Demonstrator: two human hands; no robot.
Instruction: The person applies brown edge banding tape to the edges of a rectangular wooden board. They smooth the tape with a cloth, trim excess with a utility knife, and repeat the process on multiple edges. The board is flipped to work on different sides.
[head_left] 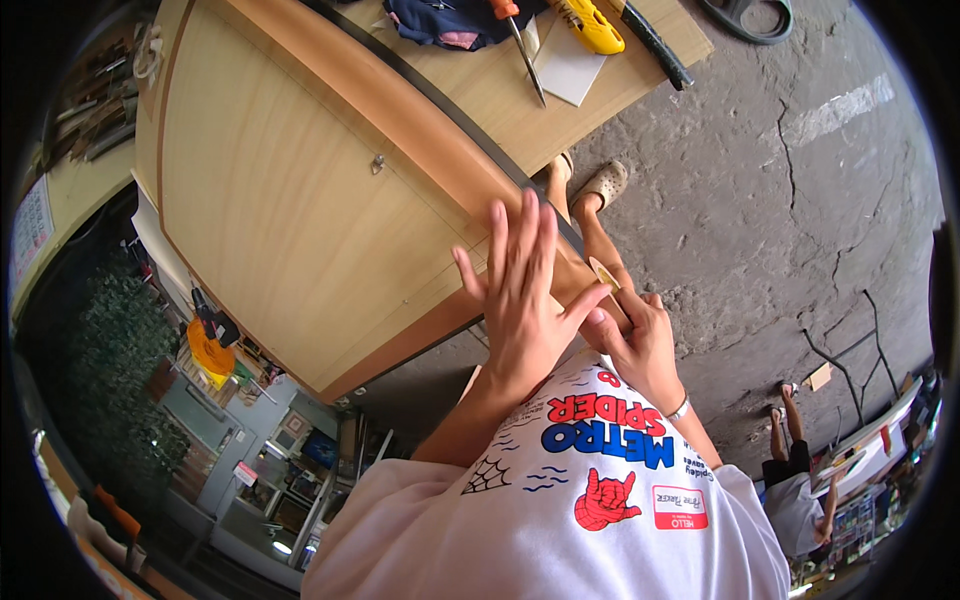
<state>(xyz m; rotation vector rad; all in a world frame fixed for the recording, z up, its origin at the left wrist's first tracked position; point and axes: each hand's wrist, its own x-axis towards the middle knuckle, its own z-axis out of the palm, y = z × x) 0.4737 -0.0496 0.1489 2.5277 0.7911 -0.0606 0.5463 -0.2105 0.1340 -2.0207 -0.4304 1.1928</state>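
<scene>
A large pale wooden panel with an orange-brown border strip and a dark outer edge lies in front of me, to the left. My left hand is over the corner of that border with its fingers spread, holding nothing. Just right of it, my right hand is closed, thumb and fingers together at the end of the border. A small pale, rounded piece with a yellowish middle sticks up at its fingertips; its kind is unclear. A small metal fitting sits on the panel.
On a wooden board at the top lie an orange-handled screwdriver, a yellow tool, a black bar, a white card and navy cloth. Cracked concrete floor stretches right. Another person is at lower right.
</scene>
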